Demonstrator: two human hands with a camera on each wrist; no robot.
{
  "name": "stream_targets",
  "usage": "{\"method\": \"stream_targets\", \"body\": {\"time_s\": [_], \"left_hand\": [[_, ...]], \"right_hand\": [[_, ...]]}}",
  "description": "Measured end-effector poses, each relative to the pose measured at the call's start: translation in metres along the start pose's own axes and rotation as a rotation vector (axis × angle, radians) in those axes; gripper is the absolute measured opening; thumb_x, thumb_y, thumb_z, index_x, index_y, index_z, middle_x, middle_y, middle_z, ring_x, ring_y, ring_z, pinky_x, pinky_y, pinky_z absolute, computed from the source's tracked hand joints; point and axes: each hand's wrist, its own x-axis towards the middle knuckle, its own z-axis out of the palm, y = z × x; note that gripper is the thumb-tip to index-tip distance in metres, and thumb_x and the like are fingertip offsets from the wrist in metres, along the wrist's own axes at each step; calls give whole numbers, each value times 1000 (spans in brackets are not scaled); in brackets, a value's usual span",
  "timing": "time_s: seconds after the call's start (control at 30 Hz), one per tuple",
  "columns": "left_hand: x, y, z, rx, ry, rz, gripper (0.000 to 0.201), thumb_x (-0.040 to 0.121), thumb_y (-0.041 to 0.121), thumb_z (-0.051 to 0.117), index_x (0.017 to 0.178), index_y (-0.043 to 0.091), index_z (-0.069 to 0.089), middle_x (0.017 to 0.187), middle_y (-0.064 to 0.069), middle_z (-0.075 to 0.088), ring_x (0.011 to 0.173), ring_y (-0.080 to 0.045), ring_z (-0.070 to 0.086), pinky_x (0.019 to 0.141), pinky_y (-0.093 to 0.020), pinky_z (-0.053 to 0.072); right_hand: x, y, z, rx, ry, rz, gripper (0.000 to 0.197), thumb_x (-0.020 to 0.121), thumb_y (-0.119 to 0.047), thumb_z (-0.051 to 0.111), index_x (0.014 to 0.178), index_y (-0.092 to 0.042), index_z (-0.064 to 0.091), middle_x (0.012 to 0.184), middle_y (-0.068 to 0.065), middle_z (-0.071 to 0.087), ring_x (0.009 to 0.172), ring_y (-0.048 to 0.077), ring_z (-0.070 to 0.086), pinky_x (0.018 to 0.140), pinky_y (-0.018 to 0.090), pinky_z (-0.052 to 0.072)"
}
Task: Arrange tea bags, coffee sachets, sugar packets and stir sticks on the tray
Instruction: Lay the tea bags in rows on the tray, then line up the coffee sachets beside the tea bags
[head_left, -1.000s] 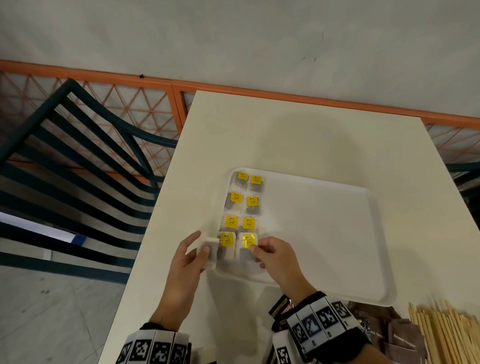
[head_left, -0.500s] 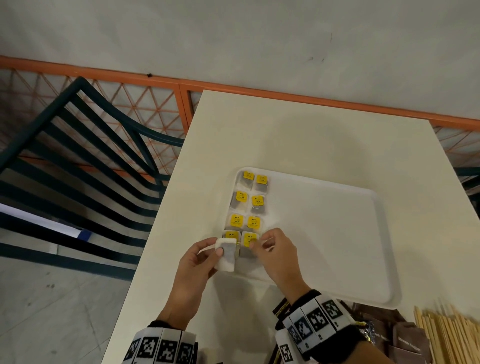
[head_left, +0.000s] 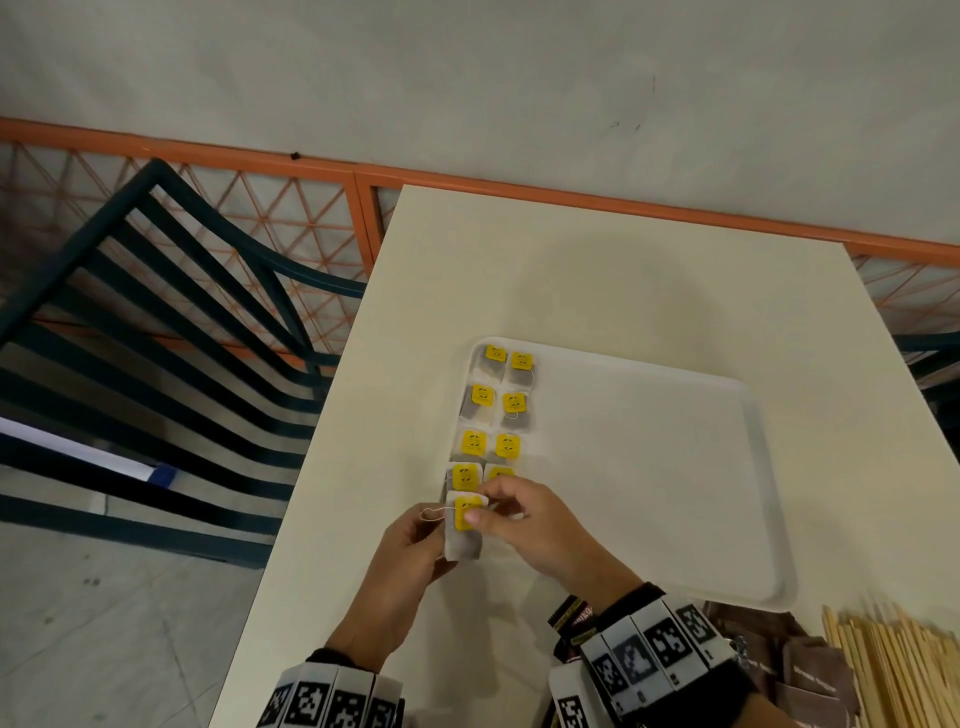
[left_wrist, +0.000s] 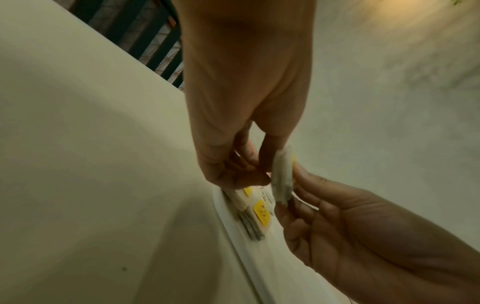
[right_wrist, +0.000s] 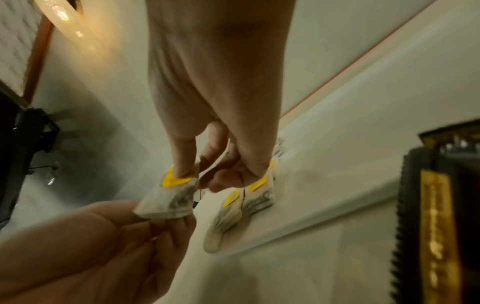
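Nearest to me, at the right front edge of the tabletop (head_left: 649, 291), lie a bundle of wooden stir sticks (head_left: 893, 670) and, just left of them, a heap of brown sachets (head_left: 810, 675), both off the tray.

My left hand (head_left: 400, 577) holds one tea bag (head_left: 464, 540) by its lower end, fingers curled under it and the thumb on top. The bag is lifted off the surface, over the near-left corner of the white tray (head_left: 769, 499). A loop of its string (head_left: 434, 514) pokes out to the left above my left thumb.

My right hand (head_left: 540, 530) meets it from the other side. Its fingers (right_wrist: 182, 156) pinch the yellow tag (head_left: 466, 512) at the top of that same bag; the wrist view shows a fingertip pressed on the tag with the thumb curled close behind. So both hands grip the one bag between them.

Beyond my hands, eight more tea bags (head_left: 493, 410) lie flat in two columns along the tray's left side, yellow tags facing up. The nearest right-hand one is partly hidden behind my right knuckles. The remainder of the tray is bare white plastic.

Farther off, past the tabletop's left edge, stands a dark green slatted chair (head_left: 171, 322), then an orange lattice railing (head_left: 291, 218) against a pale wall (head_left: 467, 78).
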Motion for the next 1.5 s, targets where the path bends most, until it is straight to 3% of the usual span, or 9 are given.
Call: {"method": "stream_targets", "body": {"time_s": [0.1,0.27,0.37,0.57,0.67,0.97,1.2,1.4,1.5], "left_hand": [[-4,-1,-10,96,91,-8,7,91,10,55,89,8,61,84,-7,63,74,-17,58,68,-23,46],[-17,-11,-32,350,109,13,11,93,13,52,91,13,63,90,-6,65,79,-18,60,71,-24,47],[-28,-20,-39,479,55,-11,13,94,15,50,92,19,62,91,-2,66,81,-17,60,67,-17,46],[-41,-35,-36,722,-103,3,9,92,24,53,95,26,61,94,7,65,82,-7,60,66,-9,44],[-43,-35,-29,848,-147,82,7,92,27,53,96,30,59,97,13,62,85,-3,58,67,-8,44],[-46,-49,30,1010,-215,229,17,86,29,61,100,31,51,97,8,53,81,-4,55,69,-11,44],[-36,-69,82,954,-164,118,89,59,57,75,131,18,41,123,2,54,108,-12,56,94,-30,46],[-46,-68,104,954,-84,187,43,73,26,77,111,16,59,96,7,61,90,-10,59,71,-18,41],[-51,-68,105,935,-108,198,23,74,23,75,94,15,67,92,-1,68,86,-13,63,73,-22,50]], "right_hand": [[3,6,-2,106,83,62,6,84,-12,66,83,-17,62,83,8,65,69,15,58,56,14,48],[10,19,2,-71,273,67,22,76,-12,73,69,-25,56,66,-2,62,58,11,57,61,21,48],[11,24,7,-185,324,18,28,73,-12,76,66,-23,51,59,-6,53,54,6,49,55,8,40],[2,24,5,-317,364,-15,24,75,-22,75,80,-9,55,56,-8,47,57,13,47,61,26,42],[-16,21,-10,-382,320,-44,18,82,-26,68,84,-12,57,55,-9,48,53,5,45,56,17,38],[-119,57,-92,-589,154,-56,3,88,-27,59,87,-25,57,77,-17,54,72,1,53,67,7,41],[-155,104,-118,-842,119,11,52,82,-52,57,125,-25,46,123,-6,45,115,14,39,103,30,32],[-151,92,-107,-861,55,69,78,79,-55,60,141,-26,23,140,-4,37,131,19,28,108,39,19],[-145,89,-104,-816,42,64,77,80,-44,64,142,-23,24,137,1,38,130,22,30,109,40,21]]}}
